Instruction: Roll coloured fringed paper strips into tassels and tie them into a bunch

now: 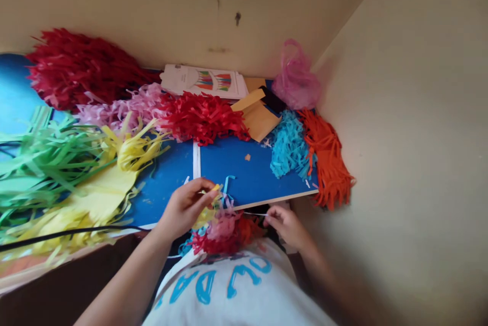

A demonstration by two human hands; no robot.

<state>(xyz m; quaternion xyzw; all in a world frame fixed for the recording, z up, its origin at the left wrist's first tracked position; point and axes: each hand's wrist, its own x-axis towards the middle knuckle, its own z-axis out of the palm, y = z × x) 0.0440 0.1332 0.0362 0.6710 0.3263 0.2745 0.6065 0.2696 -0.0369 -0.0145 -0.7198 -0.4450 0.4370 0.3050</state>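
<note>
My left hand (189,205) pinches a bit of yellow tissue paper (216,188) between thumb and fingers, just over the table's front edge. My right hand (284,223), lower and to the right, pinches a thin white string (254,213) drawn out sideways from the middle. Between the hands, over my lap, hangs a bunch of fringed tissue-paper tassels: a pink tassel (224,225), a red tassel (217,242) and an orange tassel (249,230). Part of a light-blue tassel (186,247) shows at their left. How the string joins the tassels is hidden.
The blue table (244,178) carries red fringe (206,117), green fringe (57,158), yellow paper (102,194) and blue fringe (290,145). Orange fringe (330,158) droops over its right end. A printed white packet (179,79) and pink plastic bag (297,84) lie by the wall. A black cable (76,232) crosses left.
</note>
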